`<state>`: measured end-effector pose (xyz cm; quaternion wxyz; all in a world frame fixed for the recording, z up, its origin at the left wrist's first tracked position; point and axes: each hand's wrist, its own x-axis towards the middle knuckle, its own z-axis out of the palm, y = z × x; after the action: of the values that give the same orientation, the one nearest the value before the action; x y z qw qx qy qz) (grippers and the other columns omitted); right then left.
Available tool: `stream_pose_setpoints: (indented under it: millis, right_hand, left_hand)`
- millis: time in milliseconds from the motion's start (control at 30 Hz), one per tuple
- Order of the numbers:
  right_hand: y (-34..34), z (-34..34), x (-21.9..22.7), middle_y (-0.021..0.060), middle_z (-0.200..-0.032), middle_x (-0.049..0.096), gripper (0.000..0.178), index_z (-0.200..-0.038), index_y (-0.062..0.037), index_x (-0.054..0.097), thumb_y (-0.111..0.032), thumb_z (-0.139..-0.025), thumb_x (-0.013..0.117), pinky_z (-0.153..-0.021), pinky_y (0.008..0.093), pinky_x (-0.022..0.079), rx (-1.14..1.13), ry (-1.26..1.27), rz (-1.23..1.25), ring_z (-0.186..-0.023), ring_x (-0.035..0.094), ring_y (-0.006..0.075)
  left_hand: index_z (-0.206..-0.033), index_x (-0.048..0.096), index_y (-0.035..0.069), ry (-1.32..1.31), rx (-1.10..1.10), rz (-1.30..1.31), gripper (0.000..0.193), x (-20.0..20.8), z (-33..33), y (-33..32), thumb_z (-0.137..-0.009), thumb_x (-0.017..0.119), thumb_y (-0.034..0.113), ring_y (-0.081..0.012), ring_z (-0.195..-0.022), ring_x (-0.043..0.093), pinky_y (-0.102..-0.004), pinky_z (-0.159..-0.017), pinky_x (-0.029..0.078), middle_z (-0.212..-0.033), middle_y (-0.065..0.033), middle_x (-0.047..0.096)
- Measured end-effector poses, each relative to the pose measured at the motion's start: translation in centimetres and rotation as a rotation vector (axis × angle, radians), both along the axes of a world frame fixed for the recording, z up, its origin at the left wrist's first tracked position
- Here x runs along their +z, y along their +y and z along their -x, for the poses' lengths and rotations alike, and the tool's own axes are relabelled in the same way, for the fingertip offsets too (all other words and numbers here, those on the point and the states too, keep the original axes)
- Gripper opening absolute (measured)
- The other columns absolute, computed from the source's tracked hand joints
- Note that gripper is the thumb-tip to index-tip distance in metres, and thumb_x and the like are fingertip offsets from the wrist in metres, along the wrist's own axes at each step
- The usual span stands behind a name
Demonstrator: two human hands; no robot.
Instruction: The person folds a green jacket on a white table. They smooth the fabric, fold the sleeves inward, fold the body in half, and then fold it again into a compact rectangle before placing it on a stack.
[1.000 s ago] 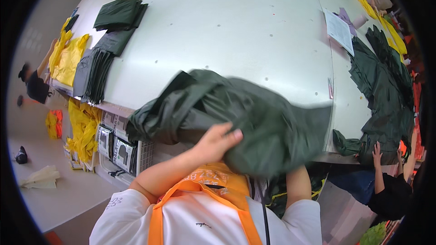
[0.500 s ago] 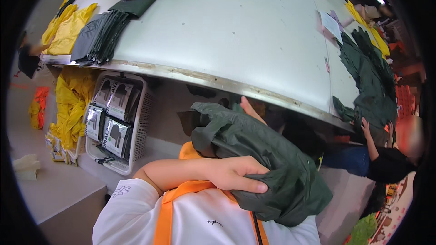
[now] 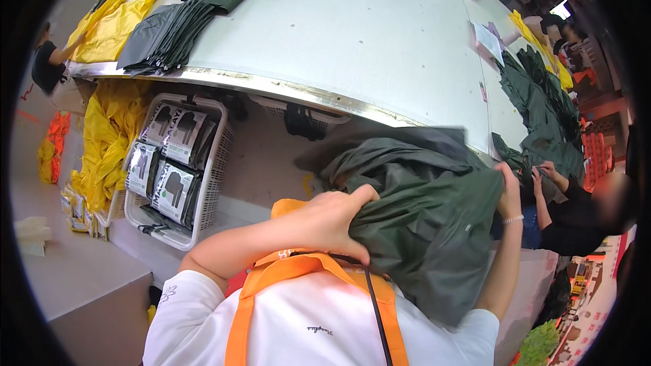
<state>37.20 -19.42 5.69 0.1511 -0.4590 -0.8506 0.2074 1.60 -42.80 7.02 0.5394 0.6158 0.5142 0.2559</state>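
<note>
Bunched in front of my chest is a dark green garment [image 3: 420, 210] of thin, slightly shiny cloth, partly blurred by motion. My left hand [image 3: 336, 220] holds its left side, with the thumb below and the fingers curled into the folds. On the opposite side my right hand [image 3: 507, 193] grips the upper right edge, its fingertips partly hidden by the cloth. The garment hangs in loose folds over my orange apron [image 3: 312, 268] and reaches up to the table's near edge.
Beyond runs a large white table [image 3: 352, 34] with folded dark green garments [image 3: 166, 30] and yellow ones [image 3: 119, 27]. A white basket of flat packs [image 3: 209, 196] stands below at left, beside heaped yellow cloth [image 3: 102, 142]. At right another person [image 3: 576, 220] handles dark green cloth [image 3: 542, 115].
My right hand, earlier mostly hidden behind the garment, now shows at its right edge. The garment is spread wider and higher, and my left hand has moved slightly up to its left side.
</note>
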Motion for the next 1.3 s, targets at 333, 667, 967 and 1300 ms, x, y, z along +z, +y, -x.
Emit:
stream_pose_setpoints:
  millis: [333, 667, 967, 1300]
  right_hand:
    - [-8.5, -3.1, 4.4, 0.0053, -0.083, 0.055, 0.020, -0.093, -0.0026, 0.050, 0.007, -0.077, 0.056, -0.074, 0.0245, 0.042, -0.227, -0.001, 0.151, -0.082, 0.050, 0.0110]
    - [8.7, 7.8, 23.9, 0.0077, -0.108, 0.063, 0.029, -0.116, -0.0024, 0.056, -0.019, -0.093, 0.050, -0.090, 0.0372, 0.050, 0.141, 1.055, 0.304, -0.099, 0.060, 0.0190]
    - [42.2, 24.2, 30.1, 0.0144, -0.106, 0.058, 0.032, -0.121, -0.0112, 0.048, -0.018, -0.090, 0.055, -0.086, 0.0395, 0.047, 0.391, 1.383, -0.141, -0.096, 0.058, 0.0265]
    - [33.9, 31.4, -12.1, 0.0268, -0.148, 0.017, 0.073, -0.145, -0.0098, 0.025, -0.051, -0.089, 0.045, -0.108, 0.0597, 0.015, 0.360, -0.152, 0.119, -0.134, 0.017, 0.0510]
  left_hand:
    - [-0.084, 0.050, 0.005, 0.644, 0.187, -0.385, 0.041, -6.9, -1.3, 2.2, -0.071, 0.070, 0.039, -0.0334, -0.068, 0.064, -0.0436, -0.060, 0.049, -0.068, -0.0152, 0.063]
    - [-0.080, 0.064, 0.004, 0.653, 0.778, -1.196, 0.041, 14.2, 10.6, 14.4, -0.066, 0.077, 0.040, -0.0363, -0.071, 0.063, -0.0405, -0.062, 0.048, -0.070, -0.0174, 0.064]
    - [-0.128, 0.051, 0.007, 0.971, 0.954, -0.868, 0.068, 22.9, 20.1, 36.7, -0.082, 0.057, 0.057, -0.0275, -0.109, 0.056, -0.0416, -0.092, 0.043, -0.118, -0.0161, 0.058]
    - [-0.142, 0.034, 0.012, 1.167, 0.420, -0.422, 0.075, -13.2, 17.2, 37.7, -0.080, 0.065, 0.039, -0.0322, -0.137, 0.024, -0.0543, -0.110, 0.014, -0.146, -0.0127, 0.032]
